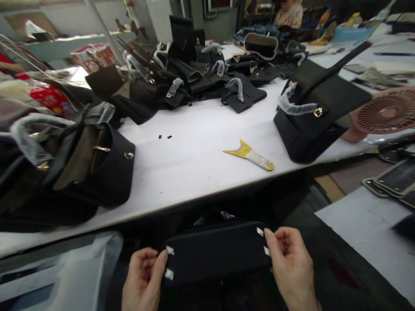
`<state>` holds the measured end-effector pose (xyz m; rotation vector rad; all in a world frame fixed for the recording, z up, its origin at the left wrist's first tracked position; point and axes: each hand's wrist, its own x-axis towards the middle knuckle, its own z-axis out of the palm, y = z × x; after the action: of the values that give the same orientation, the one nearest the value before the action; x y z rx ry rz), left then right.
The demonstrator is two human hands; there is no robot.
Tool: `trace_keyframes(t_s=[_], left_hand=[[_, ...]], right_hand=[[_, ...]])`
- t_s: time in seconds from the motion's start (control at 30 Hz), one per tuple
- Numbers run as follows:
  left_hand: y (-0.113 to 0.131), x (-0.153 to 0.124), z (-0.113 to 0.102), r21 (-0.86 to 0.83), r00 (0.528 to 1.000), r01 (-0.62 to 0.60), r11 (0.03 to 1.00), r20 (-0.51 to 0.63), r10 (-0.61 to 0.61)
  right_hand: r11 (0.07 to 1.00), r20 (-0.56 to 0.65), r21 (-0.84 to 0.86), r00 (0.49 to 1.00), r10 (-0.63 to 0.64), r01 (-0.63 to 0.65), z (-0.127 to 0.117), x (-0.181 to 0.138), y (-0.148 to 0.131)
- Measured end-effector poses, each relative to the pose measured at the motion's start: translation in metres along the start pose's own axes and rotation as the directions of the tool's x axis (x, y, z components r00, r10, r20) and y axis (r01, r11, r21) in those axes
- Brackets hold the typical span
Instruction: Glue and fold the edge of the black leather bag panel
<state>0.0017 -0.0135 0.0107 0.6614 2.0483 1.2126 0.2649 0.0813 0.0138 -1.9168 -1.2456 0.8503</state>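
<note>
From the head camera we look down at our two hands below the near edge of a long white table [194, 172]. Between them we hold a black handbag [215, 250], turned so that its flat base faces up toward us. It sits low in the picture, well short of the table edge, over a dark area below.

Our left hand [142, 280] grips the left end of the handbag, thumb pressed on the base beside two small white feet [169, 261]. Our right hand [290, 265] grips the right end, its fingers curled in and the thumb tip touching the base by two more white feet [263, 241]. Both hands are closed on the bag.

On the table, near the front edge and to the right of centre, lies a yellow scraper [249, 154] with a pale wrapped handle. Two tiny black bits [164, 137] lie well apart from it on the bare white surface. To the left, a finished black bag [97, 168] lies on its side with a brass clasp showing and its handle wrapped in clear plastic. To the right, another black bag [311, 116] leans tilted, its handle also wrapped and a long strap rising from it. Just beside that bag stands a pink fan [385, 113].

At the far side of the table a heap of black bag parts [207, 77] is spread out, many with wrapped handles. Another person [288, 13] sits beyond the heap.
</note>
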Motion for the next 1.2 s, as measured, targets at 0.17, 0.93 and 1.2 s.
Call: trace_keyframes(t_s=[0.17, 0.93, 1.2], left_hand=[[0.002, 0.007, -0.002, 0.182, 0.896, -0.444, 0.877, 0.081, 0.437], [-0.017, 0.011, 0.001, -0.142, 0.947, -0.199, 0.970, 0.228, 0.228], [-0.016, 0.008, 0.003, -0.115, 0.931, -0.304, 0.946, 0.174, 0.320]], right_hand=[[0.997, 0.028, 0.055, 0.998, -0.058, 0.057, -0.001, 0.004, -0.001], [0.737, -0.085, -0.204, 0.738, -0.669, 0.645, -0.017, -0.009, -0.034], [0.981, -0.076, -0.140, 0.986, -0.146, 0.135, -0.014, 0.004, -0.029]])
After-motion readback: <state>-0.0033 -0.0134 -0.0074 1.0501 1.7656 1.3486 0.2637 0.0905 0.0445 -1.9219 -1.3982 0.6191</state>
